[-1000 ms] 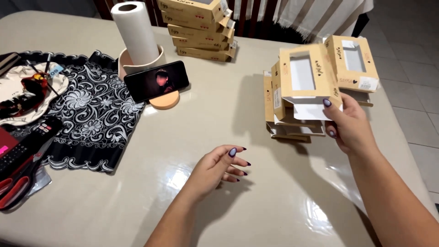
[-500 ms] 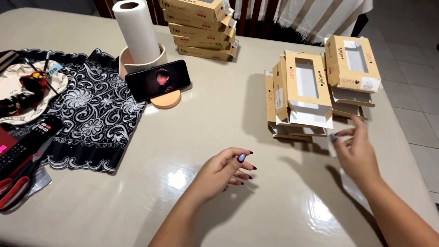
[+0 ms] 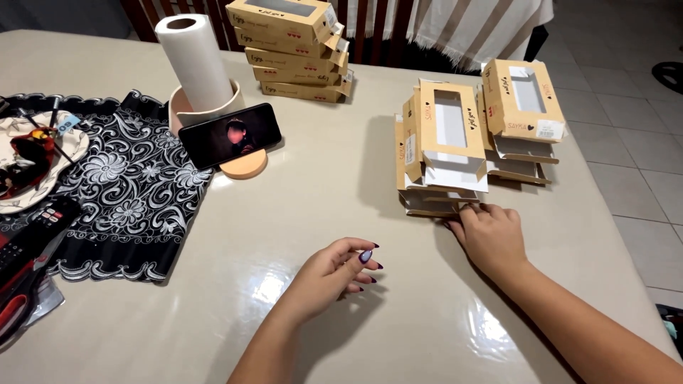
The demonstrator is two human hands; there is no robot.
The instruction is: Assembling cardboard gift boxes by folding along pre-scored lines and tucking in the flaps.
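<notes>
I am resting the right hand (image 3: 491, 238), fingers together, against the bottom of the near stack of window boxes (image 3: 440, 153) on the surface (image 3: 320, 192), while the left hand (image 3: 334, 274) is lying loosely curled and empty, leaving both stacks apparently assembled.

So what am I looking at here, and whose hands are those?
The camera sits on a person's head and looks down, so both hands are that person's own. The left hand rests loosely curled on the beige table and holds nothing. The right hand lies at the bottom of a pile of flat cardboard boxes with windows, fingertips touching it. More boxes sit just behind, and another stack at the far edge. There is also a paper towel roll, a phone propped on a stand, and a black patterned cloth.
</notes>
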